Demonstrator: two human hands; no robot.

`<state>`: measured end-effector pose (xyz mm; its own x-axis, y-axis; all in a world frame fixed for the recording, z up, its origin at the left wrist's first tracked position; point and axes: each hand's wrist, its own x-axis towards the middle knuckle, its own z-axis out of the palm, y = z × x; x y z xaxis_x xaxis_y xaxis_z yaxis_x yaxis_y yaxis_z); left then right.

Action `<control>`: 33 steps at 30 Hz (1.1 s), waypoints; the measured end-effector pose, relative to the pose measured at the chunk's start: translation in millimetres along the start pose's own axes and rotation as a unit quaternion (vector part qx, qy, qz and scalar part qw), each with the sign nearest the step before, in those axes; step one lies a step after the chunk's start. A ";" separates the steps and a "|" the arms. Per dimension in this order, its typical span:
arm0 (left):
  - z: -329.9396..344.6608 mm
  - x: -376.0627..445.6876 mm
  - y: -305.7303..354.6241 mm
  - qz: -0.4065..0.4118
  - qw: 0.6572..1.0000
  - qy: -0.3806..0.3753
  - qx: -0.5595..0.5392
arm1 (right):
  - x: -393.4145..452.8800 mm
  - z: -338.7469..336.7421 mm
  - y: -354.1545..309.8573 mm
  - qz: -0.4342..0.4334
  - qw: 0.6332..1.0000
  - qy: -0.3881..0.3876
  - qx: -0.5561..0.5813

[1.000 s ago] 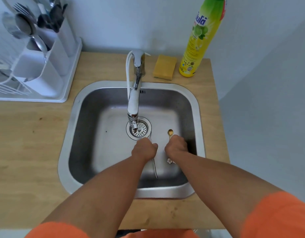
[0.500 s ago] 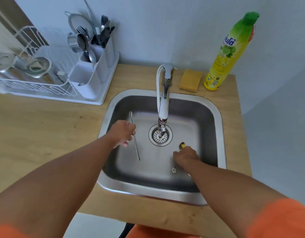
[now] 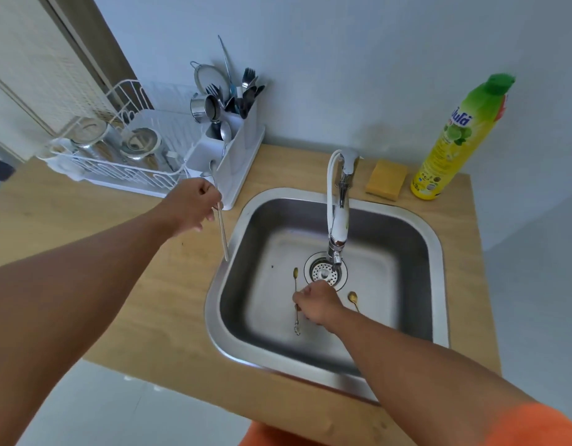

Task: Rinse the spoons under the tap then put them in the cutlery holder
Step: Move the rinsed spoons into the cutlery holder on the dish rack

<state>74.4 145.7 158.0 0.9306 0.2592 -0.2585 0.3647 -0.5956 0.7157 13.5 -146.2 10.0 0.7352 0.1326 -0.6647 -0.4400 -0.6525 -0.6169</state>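
Left hand (image 3: 194, 206) has carried the long silver spoon (image 3: 221, 220) out of the sink (image 3: 435, 239) and over the counter (image 3: 143, 317) in abt half a sec; fingers curled round its handle, bowl end up, right beside the cutlery holder (image 3: 236, 149), not yet in it. So that one's prob rinsed, drop-in next. Right hand (image 3: 320, 304) has shifted left w/in the sink, fingers pinching a small gold spoon (image 3: 295, 299) near the drain; a 2nd gold spoon (image 3: 353, 298) lies just beside, untouched. No water visibly running from the tap (image 3: 337, 217). Wooden counter also holds a white dish rack (image 3: 117, 156), yellow sponge (image 3: 386, 179), soap bottle (image 3: 455, 136); pale wall behind.
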 end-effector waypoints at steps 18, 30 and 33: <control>-84.4 33.0 48.1 0.111 0.942 0.313 -0.045 | -23.1 -13.1 -191.6 -0.316 0.926 0.181 0.096; -35.6 42.2 0.6 0.047 0.958 0.237 0.153 | -10.4 -55.9 -310.0 -0.366 0.898 0.242 0.040; -24.8 38.5 -6.9 0.027 0.966 0.228 0.116 | -5.9 -47.2 -325.0 -0.353 0.905 0.235 0.049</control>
<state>106.9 178.7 159.3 0.8576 0.4988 0.1257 0.3618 -0.7586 0.5419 176.5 29.9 234.3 0.9786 0.1440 0.1467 0.1973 -0.4576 -0.8670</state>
